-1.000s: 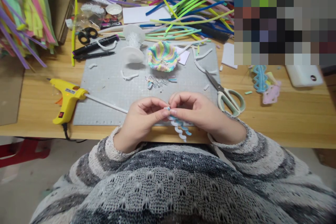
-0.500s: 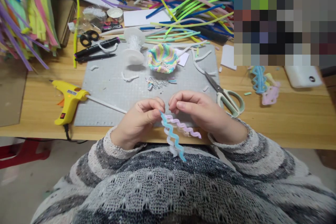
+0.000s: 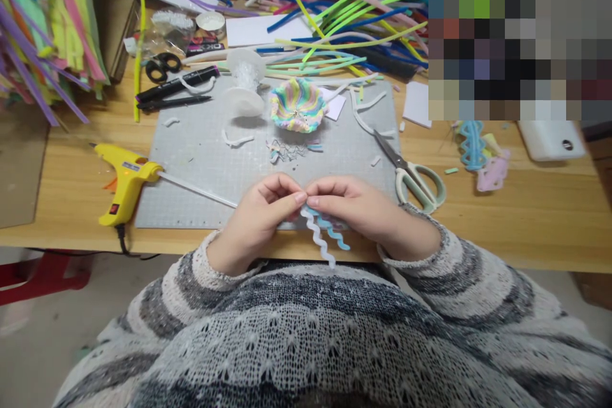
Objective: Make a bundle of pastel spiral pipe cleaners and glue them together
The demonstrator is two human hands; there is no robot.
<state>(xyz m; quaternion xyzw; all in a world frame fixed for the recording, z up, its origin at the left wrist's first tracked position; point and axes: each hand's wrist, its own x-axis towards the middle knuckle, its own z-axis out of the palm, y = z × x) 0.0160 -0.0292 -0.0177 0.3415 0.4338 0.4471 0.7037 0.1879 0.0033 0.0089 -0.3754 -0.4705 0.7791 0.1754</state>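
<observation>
**Right hand [image 3: 361, 204] has come back to join the left hand [image 3: 261, 213] at the top of the wavy strips [image 3: 313, 228]**

Half a second ago it stood apart and the strips fanned wider; now the fingertips meet and the free ends hang higher. Take that meeting point as the dial's centre, with 12 o'clock straight away from the wearer.

Nearest, the white strand [image 3: 324, 248] hangs toward 5 o'clock, its tip over the striped sweater [image 3: 306, 331]; whether they touch I cannot tell. Lowered hands could snag it in the loose knit. The blue strand [image 3: 331, 231] slants between 4 and 5.

Both hands pinch the strips' upper ends, thumb against forefinger, other fingers curled. What lies between the pads is hidden; a slack pinch or one-sided twist could let a strand slip. The left wrist enters from 8 o'clock, the right from nearly 4.

Toward 9 o'clock a glue gun [image 3: 128, 169] lies on the desk [image 3: 478, 229], its glue stick [image 3: 198, 189] running up to the left hand in view; a leftward swing could shove it. Near 3, scissors [image 3: 406, 169] lie just beyond the right wrist, catchable by a wide reach.

Just before 12, loose wire coils [image 3: 289, 151] could be brushed off the cutting mat [image 3: 210, 156]. Beyond sit a ruffled striped piece [image 3: 299, 105] at 12 and a spool [image 3: 245, 80] at 11. Farthest, fuzzy stems [image 3: 368, 1] spread toward 1.
</observation>
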